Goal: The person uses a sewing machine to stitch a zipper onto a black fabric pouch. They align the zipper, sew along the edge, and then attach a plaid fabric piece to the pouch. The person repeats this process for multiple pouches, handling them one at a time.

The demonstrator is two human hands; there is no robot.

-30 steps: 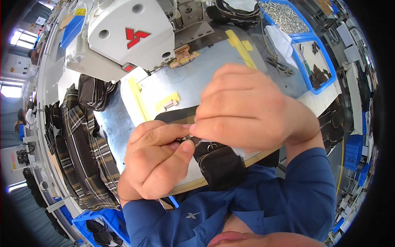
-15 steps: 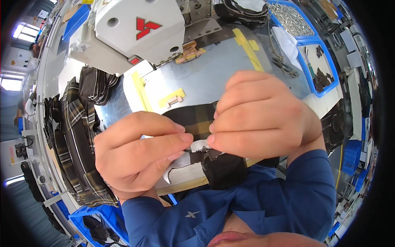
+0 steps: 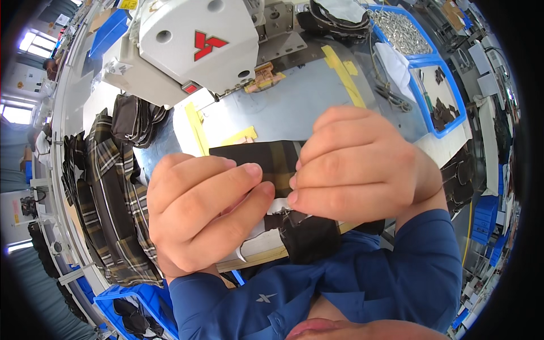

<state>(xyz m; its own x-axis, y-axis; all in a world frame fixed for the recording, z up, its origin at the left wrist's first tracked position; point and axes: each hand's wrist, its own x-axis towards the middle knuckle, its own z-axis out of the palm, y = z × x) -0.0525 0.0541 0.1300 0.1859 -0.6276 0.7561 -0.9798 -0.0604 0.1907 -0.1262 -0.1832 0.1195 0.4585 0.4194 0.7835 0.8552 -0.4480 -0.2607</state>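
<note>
Between my hands is a dark plaid fabric piece (image 3: 277,161) with an olive-yellow stripe, its far part lying on the metal work plate. My left hand (image 3: 209,209) has its fingers bent around the piece's left side, thumb tip beside a small white strip (image 3: 278,206) at the near edge. On the right, my right hand (image 3: 357,164) is closed, pinching the same piece at its right side. Below the strip hangs a black fabric part (image 3: 310,235) with a small metal fitting at its top. My fingers hide part of the edge.
A white sewing machine (image 3: 198,45) stands beyond my hands. Plaid fabric pieces (image 3: 113,198) and a dark bundle (image 3: 136,119) lie left. Scissors (image 3: 394,99), a blue tray of metal parts (image 3: 433,51) and another blue tray (image 3: 462,107) are at right.
My left hand has shifted slightly right, and its fingers have moved over the fabric. The plaid piece lies flatter against the plate. My right hand stays nearly in place.
</note>
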